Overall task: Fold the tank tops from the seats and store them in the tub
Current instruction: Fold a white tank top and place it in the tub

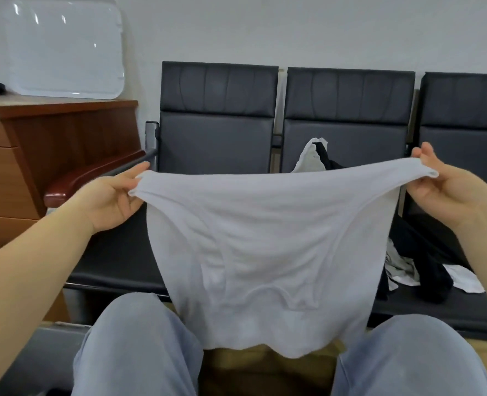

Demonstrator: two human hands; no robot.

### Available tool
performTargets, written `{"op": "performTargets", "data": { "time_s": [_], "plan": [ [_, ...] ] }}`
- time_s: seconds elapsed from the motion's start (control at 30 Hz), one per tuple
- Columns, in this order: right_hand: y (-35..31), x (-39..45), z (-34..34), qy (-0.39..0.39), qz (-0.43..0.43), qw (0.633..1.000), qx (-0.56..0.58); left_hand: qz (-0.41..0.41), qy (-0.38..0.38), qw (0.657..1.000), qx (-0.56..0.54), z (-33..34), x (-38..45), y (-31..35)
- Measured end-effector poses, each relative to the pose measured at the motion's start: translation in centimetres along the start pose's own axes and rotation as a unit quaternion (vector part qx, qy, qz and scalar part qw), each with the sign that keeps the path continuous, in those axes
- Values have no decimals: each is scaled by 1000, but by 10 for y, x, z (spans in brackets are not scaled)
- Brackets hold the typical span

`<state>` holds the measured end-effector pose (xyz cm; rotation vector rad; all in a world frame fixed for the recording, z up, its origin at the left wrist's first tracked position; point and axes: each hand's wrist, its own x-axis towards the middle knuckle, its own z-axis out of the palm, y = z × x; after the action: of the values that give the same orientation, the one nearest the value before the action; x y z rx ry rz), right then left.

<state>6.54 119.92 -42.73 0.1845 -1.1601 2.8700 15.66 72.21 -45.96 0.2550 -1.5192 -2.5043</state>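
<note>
- Nearest the camera, below the white tank top (253,252), two knees in light blue trousers (133,350) sit either side of its hanging hem; a strip of tan floor (268,372) shows between them.
- White tank top: held spread in the air in front of the row of seats, upper edge stretched taut between both hands, body hanging down with soft vertical creases, lower hem wavy and free between the knees.
- Left hand (113,195): at the tank top's left upper corner, thumb and fingers pinching the fabric edge; forearm bare.
- Right hand (448,190): at the tank top's right upper corner, fingers curled and gripping the bunched edge, which pokes out past the fingers.
- Behind the tank top, to its right: a heap of black and white garments (416,270) lies on the middle and right seats; one white piece with a black strap (312,157) stands up above the tank top's top edge.
- Behind the tank top: dark padded seats (216,138) in a joined row, three backrests visible, against a pale wall.
- Left of the tank top: a red-brown armrest (93,175) at the end of the row, just beyond the left hand.
- Further left of the tank top: a wooden cabinet (50,150) with drawers.
- Above and left of the tank top, farthest back: a clear plastic tub (65,50) stands on the cabinet, tipped on its side against the wall; contents cannot be made out.
</note>
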Motion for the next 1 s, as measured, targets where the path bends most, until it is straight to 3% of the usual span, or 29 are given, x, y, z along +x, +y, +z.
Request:
{"op": "performTargets", "data": {
  "time_s": [0.2,0.43,0.73,1.0],
  "plan": [
    [22,26,6,24,-23,997,-66,17,71,996,53,20,46,-26],
    [51,86,-14,72,8,990,-120,21,159,986,50,29,111,-60],
    [83,166,-30,123,42,975,-178,-4,190,981,45,48,190,-87],
    [110,233,-47,118,35,930,-347,-23,219,974,51,54,243,-105]
  ]
}}
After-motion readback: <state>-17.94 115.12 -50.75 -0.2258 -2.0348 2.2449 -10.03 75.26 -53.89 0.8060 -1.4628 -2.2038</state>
